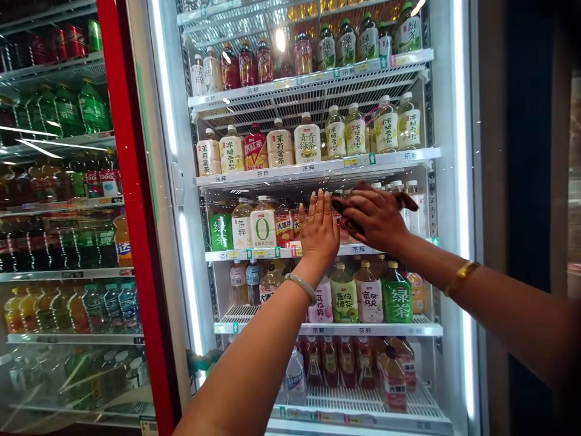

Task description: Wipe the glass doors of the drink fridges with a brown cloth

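Observation:
My left hand (319,229), with a pale bangle at the wrist, is held palm forward with its fingers stretched upward. It appears to rest flat against the glass front (281,189) of a lit drink cooler. Close beside it on the right, my right hand (377,217) is bent around a dark brown cloth (410,201). Parts of the cloth stick out on both sides of the fingers, and it seems pressed to the glass. Behind both hands, the middle shelf (245,255) carries tea bottles (263,227) and red drink packs (284,227), partly hidden by the hands.
Several white shelves of bottled tea (308,144) stand behind the glass. A red upright frame (136,200) divides this cooler from another one on the left, with soda bottles (94,106). At the right runs a bright light strip (463,151), then a dark panel (529,181).

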Available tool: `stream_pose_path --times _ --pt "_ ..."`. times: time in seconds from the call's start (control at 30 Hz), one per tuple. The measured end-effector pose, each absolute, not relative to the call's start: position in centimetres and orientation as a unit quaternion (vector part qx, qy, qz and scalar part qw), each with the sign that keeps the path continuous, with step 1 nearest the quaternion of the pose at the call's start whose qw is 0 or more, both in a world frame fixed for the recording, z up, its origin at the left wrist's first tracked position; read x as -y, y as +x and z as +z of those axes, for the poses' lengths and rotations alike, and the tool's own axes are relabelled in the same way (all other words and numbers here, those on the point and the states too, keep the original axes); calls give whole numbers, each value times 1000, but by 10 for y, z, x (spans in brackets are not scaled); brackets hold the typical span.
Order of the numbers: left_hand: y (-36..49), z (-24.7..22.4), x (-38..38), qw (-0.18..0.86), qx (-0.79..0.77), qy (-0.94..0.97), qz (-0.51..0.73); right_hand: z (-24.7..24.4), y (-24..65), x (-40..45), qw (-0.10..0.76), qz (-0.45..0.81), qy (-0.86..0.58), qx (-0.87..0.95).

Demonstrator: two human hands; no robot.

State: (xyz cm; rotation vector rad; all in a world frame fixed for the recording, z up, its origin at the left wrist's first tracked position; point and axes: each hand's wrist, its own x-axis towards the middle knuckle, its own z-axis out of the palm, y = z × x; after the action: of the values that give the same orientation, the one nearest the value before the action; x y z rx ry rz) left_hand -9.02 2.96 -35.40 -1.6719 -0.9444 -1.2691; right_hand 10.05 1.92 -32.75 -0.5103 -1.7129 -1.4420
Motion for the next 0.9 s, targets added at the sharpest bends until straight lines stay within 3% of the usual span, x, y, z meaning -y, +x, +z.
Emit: stream_pose_path --times 0.1,0.2,0.37,0.43,0.53,0.77,0.9 --pt "-92 -364 -32 431 358 -686 -464 -359 143 -16 368 -572 -179 711" --pt "-94 -368 -32 438 355 -690 -454 -350 170 -18 359 -560 -208 717" --pt "-92 -368 -33 444 354 -681 -463 -275 140 -32 572 -453 -409 548" --pt "-91 -367 -32 441 354 -683 -463 -257 114 -35 589 -440 -409 541" --pt "-91 -367 -31 434 358 -688 -458 -267 90 -33 549 -474 -359 588" --pt "-92 -367 -29 425 361 -694 -456 -367 145 -15 382 -573 -187 701" --pt "-91 -367 -30 422 361 -693 -460 -356 182 -17 381 -563 -219 701"
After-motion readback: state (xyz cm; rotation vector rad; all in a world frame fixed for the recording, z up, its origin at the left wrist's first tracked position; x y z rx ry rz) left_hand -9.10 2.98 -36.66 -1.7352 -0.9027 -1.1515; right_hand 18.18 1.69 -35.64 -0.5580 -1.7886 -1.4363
